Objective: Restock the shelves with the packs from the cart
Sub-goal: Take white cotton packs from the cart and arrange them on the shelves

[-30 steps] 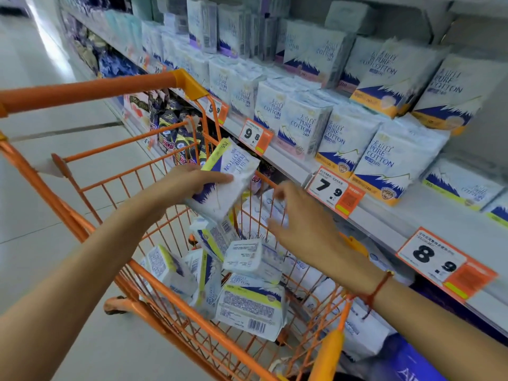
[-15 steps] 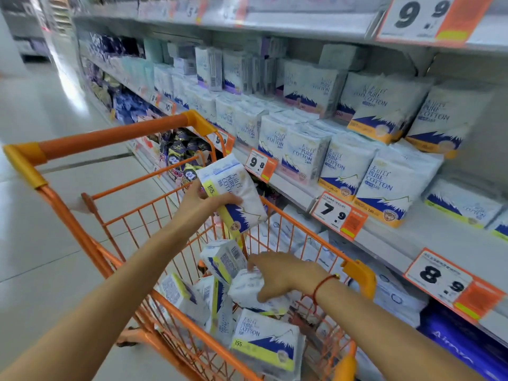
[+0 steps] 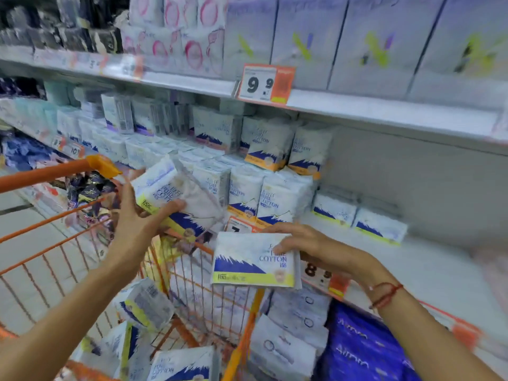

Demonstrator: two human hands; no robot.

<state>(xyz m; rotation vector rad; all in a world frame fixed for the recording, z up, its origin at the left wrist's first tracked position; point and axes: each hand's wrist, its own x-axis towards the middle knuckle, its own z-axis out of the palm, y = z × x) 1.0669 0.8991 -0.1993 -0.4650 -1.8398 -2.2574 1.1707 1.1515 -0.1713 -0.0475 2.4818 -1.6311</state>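
Observation:
My left hand (image 3: 140, 224) grips a white and blue cotton pack with a yellow stripe (image 3: 178, 196), tilted above the orange cart (image 3: 55, 171). My right hand (image 3: 310, 246) holds a second, flat pack (image 3: 247, 262) by its top right corner, over the cart's right rim and in front of the shelf edge. Several more packs (image 3: 145, 303) lie in the cart basket. The middle shelf (image 3: 412, 259) carries rows of the same packs (image 3: 275, 199) at left and two low packs (image 3: 357, 218) beside a bare stretch at right.
An upper shelf (image 3: 357, 108) with a 9.9 price tag (image 3: 265, 83) holds tall lilac boxes. Orange price tags line the middle shelf's edge. Below it sit white packs (image 3: 291, 334) and blue packs (image 3: 365, 350). The aisle floor (image 3: 27, 243) runs left of the cart.
Both hands have risen out of the cart. My right hand has lifted a pack from the basket to shelf height, and the left pack has moved up toward the shelf. The view has tilted upward.

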